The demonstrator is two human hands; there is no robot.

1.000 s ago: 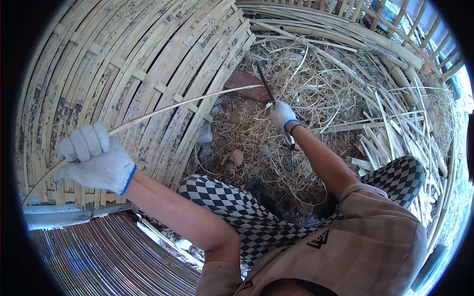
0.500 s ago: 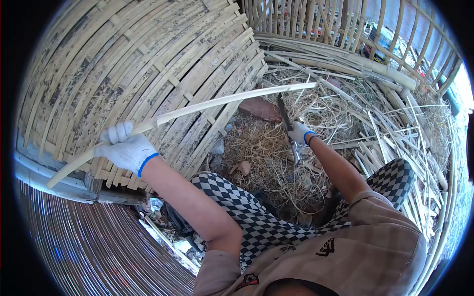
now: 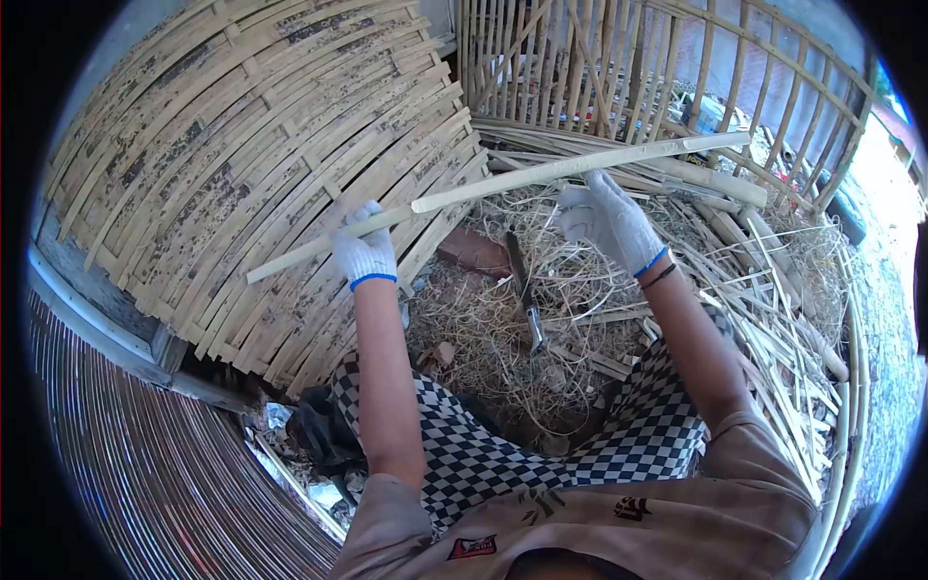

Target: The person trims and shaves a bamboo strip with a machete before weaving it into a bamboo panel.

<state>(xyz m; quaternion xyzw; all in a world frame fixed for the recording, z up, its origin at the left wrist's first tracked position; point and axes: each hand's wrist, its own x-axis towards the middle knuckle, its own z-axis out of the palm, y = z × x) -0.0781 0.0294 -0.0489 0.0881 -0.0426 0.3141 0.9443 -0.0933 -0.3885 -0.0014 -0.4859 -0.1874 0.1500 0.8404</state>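
My left hand (image 3: 365,242), in a white glove with a blue cuff, is closed around the narrower left part of a long pale bamboo strip (image 3: 503,184). The strip has a step just right of that hand and slants up to the right across the view. My right hand (image 3: 607,220), gloved too, is raised just under the strip's right half, fingers apart, a fingertip right at its lower edge. Below, between my hands, a long-bladed knife (image 3: 523,280) lies on thin bamboo shavings (image 3: 483,319), its blade end close to a reddish brick (image 3: 474,251).
A woven bamboo panel (image 3: 261,164) stands at the left, and a bamboo fence (image 3: 619,68) runs along the back. Split bamboo pieces (image 3: 797,387) are heaped at the right. My legs in checkered trousers (image 3: 483,435) surround the shavings.
My right hand has let go of the knife, which now lies on the shavings, and has risen to the strip. My left hand has moved right with the strip.
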